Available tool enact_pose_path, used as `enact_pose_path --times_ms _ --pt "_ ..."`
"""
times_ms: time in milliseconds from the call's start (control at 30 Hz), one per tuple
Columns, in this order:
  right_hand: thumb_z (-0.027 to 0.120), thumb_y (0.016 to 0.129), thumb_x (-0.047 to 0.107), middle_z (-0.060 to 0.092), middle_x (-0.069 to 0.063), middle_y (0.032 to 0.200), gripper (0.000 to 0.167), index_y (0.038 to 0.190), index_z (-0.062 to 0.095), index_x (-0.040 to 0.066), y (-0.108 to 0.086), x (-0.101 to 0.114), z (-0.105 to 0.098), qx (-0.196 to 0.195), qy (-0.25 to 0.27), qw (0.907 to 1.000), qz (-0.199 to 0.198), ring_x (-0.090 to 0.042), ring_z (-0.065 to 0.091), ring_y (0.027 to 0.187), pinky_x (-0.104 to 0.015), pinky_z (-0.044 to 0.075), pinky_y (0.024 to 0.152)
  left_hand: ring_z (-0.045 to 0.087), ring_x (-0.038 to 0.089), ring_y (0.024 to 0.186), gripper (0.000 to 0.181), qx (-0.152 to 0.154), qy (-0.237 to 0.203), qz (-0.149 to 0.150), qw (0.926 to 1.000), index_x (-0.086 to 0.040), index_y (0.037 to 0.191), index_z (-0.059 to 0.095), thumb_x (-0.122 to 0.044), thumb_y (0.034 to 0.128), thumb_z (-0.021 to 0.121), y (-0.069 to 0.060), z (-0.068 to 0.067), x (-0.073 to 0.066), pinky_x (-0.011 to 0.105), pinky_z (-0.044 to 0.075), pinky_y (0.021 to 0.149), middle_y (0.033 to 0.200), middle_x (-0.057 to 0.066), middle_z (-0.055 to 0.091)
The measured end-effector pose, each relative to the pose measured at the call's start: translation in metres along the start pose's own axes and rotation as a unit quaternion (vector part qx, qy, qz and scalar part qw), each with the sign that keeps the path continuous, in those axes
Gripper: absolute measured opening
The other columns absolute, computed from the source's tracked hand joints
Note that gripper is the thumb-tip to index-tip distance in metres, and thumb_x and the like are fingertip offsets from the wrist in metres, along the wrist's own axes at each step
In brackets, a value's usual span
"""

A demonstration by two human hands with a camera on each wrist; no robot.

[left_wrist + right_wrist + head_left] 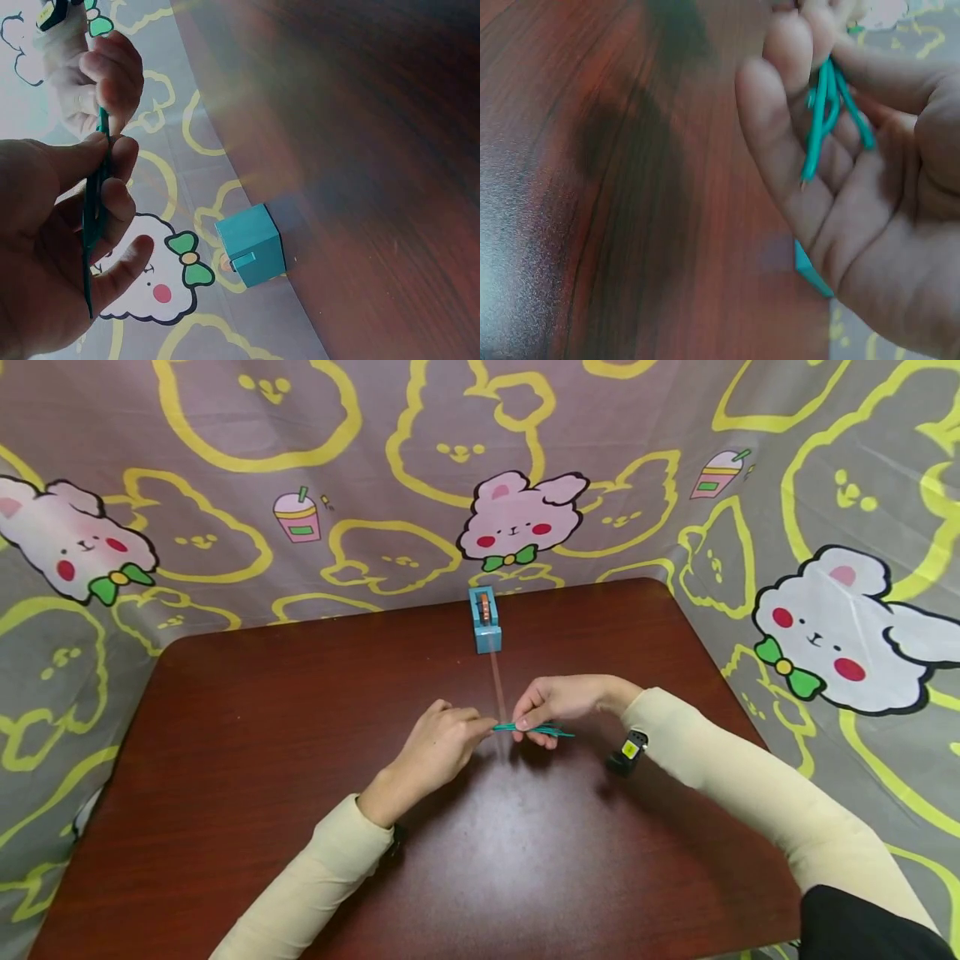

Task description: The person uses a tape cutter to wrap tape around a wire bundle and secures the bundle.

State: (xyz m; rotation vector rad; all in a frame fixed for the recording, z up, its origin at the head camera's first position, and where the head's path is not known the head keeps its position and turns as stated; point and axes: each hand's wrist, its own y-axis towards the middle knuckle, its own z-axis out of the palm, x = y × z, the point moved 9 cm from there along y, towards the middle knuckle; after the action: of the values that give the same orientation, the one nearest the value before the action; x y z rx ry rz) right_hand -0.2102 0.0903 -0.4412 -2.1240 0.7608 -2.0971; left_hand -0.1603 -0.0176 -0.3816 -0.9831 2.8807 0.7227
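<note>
My left hand (438,747) pinches the left end of a small bundle of green wires (551,729) between thumb and fingertips. Close beside it, my right hand (558,702) grips the same bundle, whose loose ends stick out to the right. A clear strip of tape (497,685) runs from the blue tape dispenser (488,637) to the fingertips; whether the wires touch it is hard to tell. In the right wrist view, the wire ends (826,112) splay over my right palm (877,217), one with a bare copper tip. Green wire (91,214) also crosses my left hand (45,225).
The dispenser stands near the far edge of the dark brown table (300,693), holding an orange-brown roll. Patterned cloth (375,485) hangs behind the table and at both sides. A dark device with a yellow-marked face (631,748) sits at my right wrist.
</note>
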Motion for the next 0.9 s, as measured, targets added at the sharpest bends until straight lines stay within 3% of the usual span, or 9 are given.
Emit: enact_pose_path --times_ms 267,333,400,467,500,600,733,833,900 --pt "0.056 0.105 0.013 0.065 -0.008 0.068 0.024 0.095 0.07 -0.004 -0.009 0.014 0.002 -0.101 -0.147 0.9826 -0.051 -0.036 0.061 0.065 -0.047 0.052 0.064 0.065 0.008 0.072 0.015 0.044 -0.068 -0.053 0.9953 -0.013 0.107 0.079 -0.017 0.0929 0.075 0.003 0.005 0.014 0.033 0.049 0.069 0.088 -0.004 0.073" --pt "0.056 0.105 0.013 0.064 -0.006 0.069 0.023 0.095 0.072 0.0 -0.012 0.015 0.001 -0.123 -0.176 0.9748 -0.06 -0.036 0.062 0.066 -0.046 0.053 0.064 0.064 0.006 0.072 0.016 0.078 -0.107 -0.081 0.9879 -0.013 0.106 0.08 -0.021 0.0931 0.075 0.005 0.01 0.022 0.03 0.049 0.065 0.09 -0.005 0.074" --pt "0.056 0.105 0.013 0.064 -0.005 0.069 0.022 0.094 0.072 0.003 -0.014 0.017 0.002 -0.143 -0.207 0.9652 -0.071 -0.031 0.063 0.066 -0.041 0.053 0.063 0.06 0.007 0.068 0.018 0.123 -0.17 -0.114 0.971 -0.013 0.106 0.08 -0.024 0.0924 0.076 0.006 0.018 0.033 0.028 0.048 0.061 0.09 -0.004 0.074" --pt "0.057 0.104 0.013 0.064 -0.004 0.069 0.021 0.095 0.073 0.004 -0.017 0.02 0.002 -0.165 -0.247 0.9513 -0.083 -0.021 0.062 0.064 -0.035 0.052 0.062 0.056 0.009 0.064 0.021 0.178 -0.249 -0.146 0.9408 -0.011 0.105 0.08 -0.029 0.0934 0.075 0.006 0.029 0.044 0.027 0.045 0.057 0.086 0.0 0.074" --pt "0.057 0.104 0.013 0.064 -0.003 0.069 0.02 0.095 0.073 0.004 -0.018 0.021 0.003 -0.175 -0.265 0.944 -0.089 -0.017 0.061 0.064 -0.032 0.052 0.062 0.054 0.012 0.062 0.023 0.204 -0.291 -0.163 0.9206 -0.009 0.102 0.08 -0.03 0.0951 0.072 0.005 0.035 0.05 0.027 0.042 0.055 0.084 0.004 0.073" --pt "0.058 0.104 0.012 0.065 -0.004 0.07 0.018 0.097 0.073 0.005 -0.02 0.025 0.007 -0.202 -0.318 0.9198 -0.109 -0.008 0.056 0.062 -0.027 0.049 0.059 0.057 0.021 0.062 0.042 0.265 -0.423 -0.211 0.8405 -0.001 0.105 0.077 -0.038 0.1033 0.058 0.001 0.052 0.064 0.032 0.046 0.06 0.083 0.015 0.072" --pt "0.06 0.102 0.01 0.066 -0.003 0.071 0.015 0.101 0.074 0.006 -0.023 0.029 0.013 -0.237 -0.381 0.883 -0.137 -0.003 0.054 0.063 -0.026 0.049 0.06 0.063 0.024 0.066 0.064 0.313 -0.542 -0.261 0.7347 0.01 0.113 0.07 -0.045 0.1093 0.037 -0.007 0.075 0.072 0.038 0.055 0.071 0.086 0.017 0.072" --pt "0.061 0.102 0.009 0.068 -0.001 0.076 0.014 0.102 0.074 0.006 -0.024 0.032 0.016 -0.263 -0.424 0.8518 -0.159 -0.003 0.055 0.066 -0.027 0.05 0.064 0.064 0.022 0.067 0.063 0.337 -0.587 -0.279 0.6816 0.012 0.114 0.068 -0.043 0.1097 0.037 -0.012 0.087 0.072 0.037 0.057 0.07 0.083 0.014 0.071" --pt "0.061 0.101 0.009 0.068 0.0 0.079 0.013 0.102 0.074 0.006 -0.026 0.033 0.019 -0.276 -0.448 0.8336 -0.169 -0.004 0.055 0.069 -0.028 0.051 0.065 0.064 0.021 0.068 0.06 0.343 -0.607 -0.287 0.6566 0.013 0.113 0.068 -0.039 0.1099 0.039 -0.014 0.092 0.071 0.036 0.057 0.068 0.08 0.013 0.069"
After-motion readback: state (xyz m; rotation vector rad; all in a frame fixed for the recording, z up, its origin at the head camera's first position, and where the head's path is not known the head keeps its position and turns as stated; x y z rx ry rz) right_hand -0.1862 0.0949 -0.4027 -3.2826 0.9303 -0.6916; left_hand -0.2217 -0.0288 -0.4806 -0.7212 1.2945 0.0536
